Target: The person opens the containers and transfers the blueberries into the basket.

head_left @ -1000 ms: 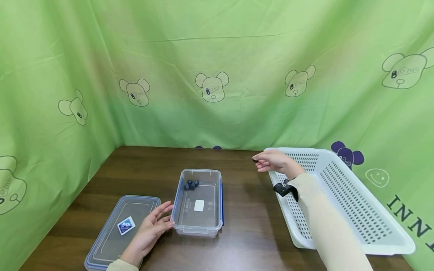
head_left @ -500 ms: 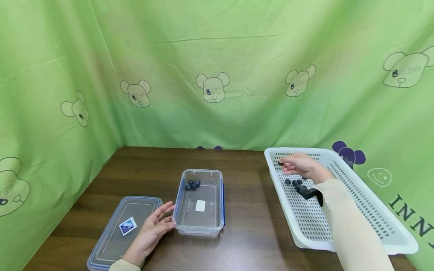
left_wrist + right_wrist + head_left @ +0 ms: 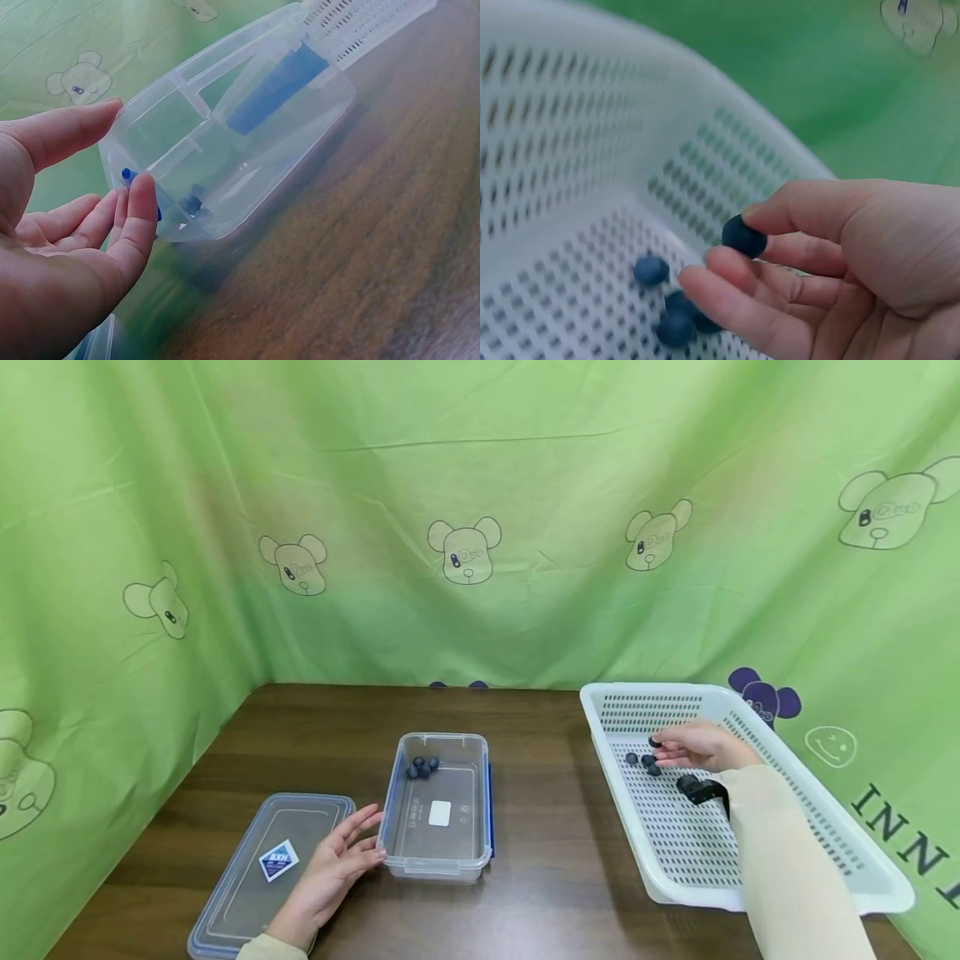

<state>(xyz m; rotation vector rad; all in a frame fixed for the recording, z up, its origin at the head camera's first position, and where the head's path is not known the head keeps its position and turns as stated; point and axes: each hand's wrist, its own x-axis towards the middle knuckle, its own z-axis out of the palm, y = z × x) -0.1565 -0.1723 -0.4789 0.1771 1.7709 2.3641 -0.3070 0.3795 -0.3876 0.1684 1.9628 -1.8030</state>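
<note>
In the head view my right hand is inside the white perforated basket, above its floor. Its thumb and fingers pinch a dark blueberry, clearly seen in the right wrist view. Several more blueberries lie on the basket floor just below. At the left, my left hand touches the near left side of a clear plastic food container with extended, relaxed fingers. Several blueberries sit together in that container's far left part. The container stands uncovered, with a blue latch hanging at its side.
A clear lid with a blue rim lies on the brown wooden table, left of the container and partly behind my left forearm. A green printed curtain hangs behind and at both sides. A black strap circles my right wrist.
My right hand has moved right, from over the basket's left rim down into the basket, with a blueberry between its fingertips throughout. The left hand and the container stay where they were.
</note>
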